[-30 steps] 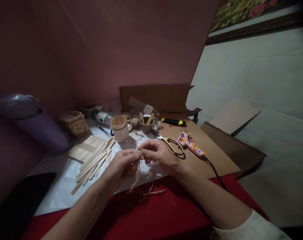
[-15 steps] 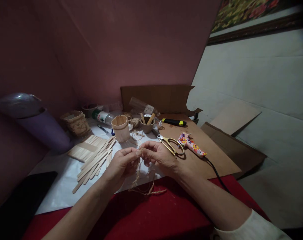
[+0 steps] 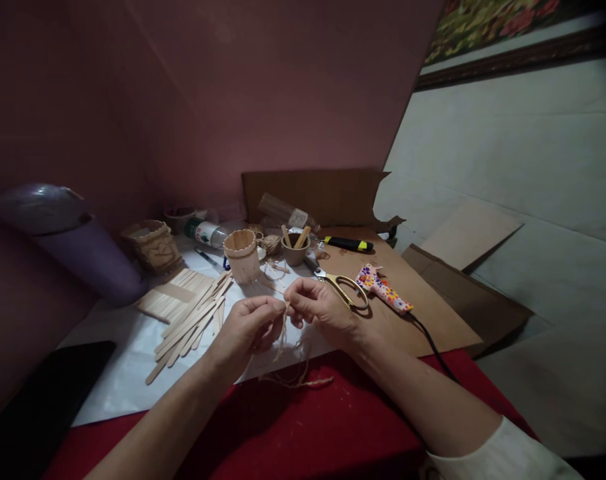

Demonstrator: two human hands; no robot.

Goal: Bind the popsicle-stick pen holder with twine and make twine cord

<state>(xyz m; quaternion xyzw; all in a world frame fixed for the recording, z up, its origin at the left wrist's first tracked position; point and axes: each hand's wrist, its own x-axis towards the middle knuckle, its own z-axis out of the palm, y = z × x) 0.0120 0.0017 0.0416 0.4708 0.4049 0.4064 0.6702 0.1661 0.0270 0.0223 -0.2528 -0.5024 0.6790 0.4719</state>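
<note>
My left hand (image 3: 255,325) and my right hand (image 3: 320,308) meet fingertip to fingertip over the front of the white sheet. Both are closed in a pinch on a length of tan twine (image 3: 283,340). Its loose strands hang below the fingers, and a tail lies on the red cloth. Just behind the hands stands a small round wooden cup (image 3: 241,256) with a scalloped rim. Gold-handled scissors (image 3: 350,292) lie right beside my right hand. Flat wooden craft sticks (image 3: 195,327) are fanned out to the left of my left hand.
A floral glue gun (image 3: 383,288) with a black cord and a yellow-black utility knife (image 3: 348,244) lie on cardboard (image 3: 423,327). A pot with sticks (image 3: 295,252), plastic bottles (image 3: 205,232) and a second wooden container (image 3: 154,248) stand behind. A purple object (image 3: 93,260) leans at left.
Both hands have shifted slightly to the right, and the twine strands hanging from them have moved along. The objects on the table stay in place.
</note>
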